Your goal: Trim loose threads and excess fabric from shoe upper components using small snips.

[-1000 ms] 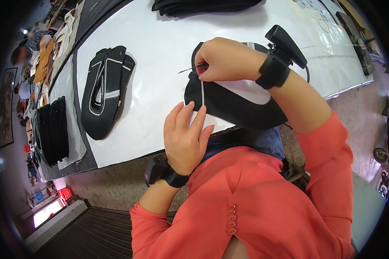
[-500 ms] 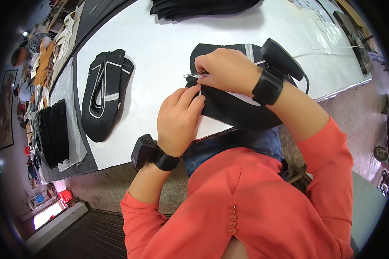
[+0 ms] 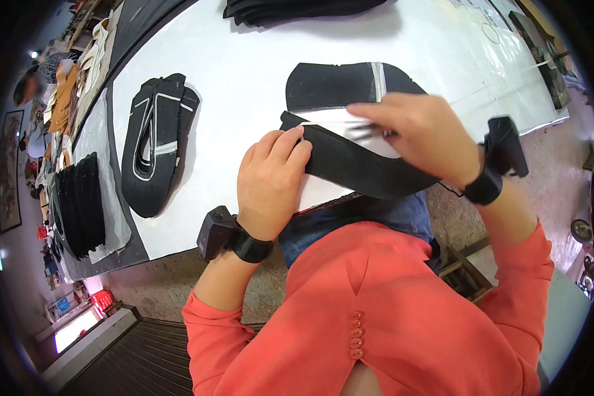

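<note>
My left hand presses its fingertips on the near arm of a black U-shaped piece of sheet material, close to its end. My right hand is closed, blurred by motion, above the piece's inner gap. From its fingers poke the metal blades of what look like small scissors. A thin white strip stretches from my left fingertips to my right hand. The far arm of the piece lies flat and carries a grey-white band. Part of its right-hand bend is hidden under my right hand.
A stack of black pieces with white edging lies left on the white tabletop. Another black stack is at the far edge. Farther left are more black pieces. The table's near edge runs by my lap.
My right hand has moved right, away from my left fingers, drawing out the white strip with the scissors in hand. My left hand stays nearly in place on the black piece.
</note>
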Demonstrator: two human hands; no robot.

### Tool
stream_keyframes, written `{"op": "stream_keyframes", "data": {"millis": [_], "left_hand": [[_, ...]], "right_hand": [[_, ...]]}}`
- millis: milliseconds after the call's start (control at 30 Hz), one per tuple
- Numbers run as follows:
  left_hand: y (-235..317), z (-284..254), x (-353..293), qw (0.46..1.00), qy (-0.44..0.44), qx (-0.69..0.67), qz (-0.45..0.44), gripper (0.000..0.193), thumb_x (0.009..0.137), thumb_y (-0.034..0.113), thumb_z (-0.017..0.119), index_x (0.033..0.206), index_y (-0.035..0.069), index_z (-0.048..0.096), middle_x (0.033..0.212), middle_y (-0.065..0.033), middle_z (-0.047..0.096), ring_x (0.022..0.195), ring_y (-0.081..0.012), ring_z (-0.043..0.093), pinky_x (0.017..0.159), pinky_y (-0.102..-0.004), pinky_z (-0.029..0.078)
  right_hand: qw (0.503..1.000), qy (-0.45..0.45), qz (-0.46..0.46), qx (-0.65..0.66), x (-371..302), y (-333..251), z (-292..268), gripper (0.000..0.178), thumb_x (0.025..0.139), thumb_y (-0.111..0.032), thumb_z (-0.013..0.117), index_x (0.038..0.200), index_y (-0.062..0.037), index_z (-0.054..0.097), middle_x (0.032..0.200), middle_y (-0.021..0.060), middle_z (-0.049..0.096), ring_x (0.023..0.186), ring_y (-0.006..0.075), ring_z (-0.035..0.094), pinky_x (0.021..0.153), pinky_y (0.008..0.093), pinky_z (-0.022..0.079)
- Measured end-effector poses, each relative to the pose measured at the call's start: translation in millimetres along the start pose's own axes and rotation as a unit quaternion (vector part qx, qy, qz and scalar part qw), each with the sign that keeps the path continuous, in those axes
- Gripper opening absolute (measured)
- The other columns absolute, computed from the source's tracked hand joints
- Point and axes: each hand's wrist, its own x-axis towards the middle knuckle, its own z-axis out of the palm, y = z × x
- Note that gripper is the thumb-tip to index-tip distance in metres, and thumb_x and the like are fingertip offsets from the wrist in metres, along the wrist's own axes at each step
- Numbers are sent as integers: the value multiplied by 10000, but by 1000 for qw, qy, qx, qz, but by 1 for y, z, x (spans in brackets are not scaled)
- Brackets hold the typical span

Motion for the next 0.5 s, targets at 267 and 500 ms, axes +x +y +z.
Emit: {"op": "stream_keyframes", "data": {"millis": [267,500], "left_hand": [[1,1,-1,1000,-9,4,-7,340,760,17,720,1088,73,654,1249,-60,652,1132,-290,609,924,-421,495],[1,2,-2,1000,-10,6,-14,308,785,16,714,1081,70,651,1247,-57,654,1129,-289,609,922,-420,492]], "right_hand": [[996,-22,75,-33,-40,-37,28,367,767,-57,716,1123,-144,742,764,44,596,628,245,641,540,352,512],[996,-6,82,-28,-41,-35,30,353,782,-68,720,1129,-135,723,752,47,572,630,243,644,544,357,511]]}}
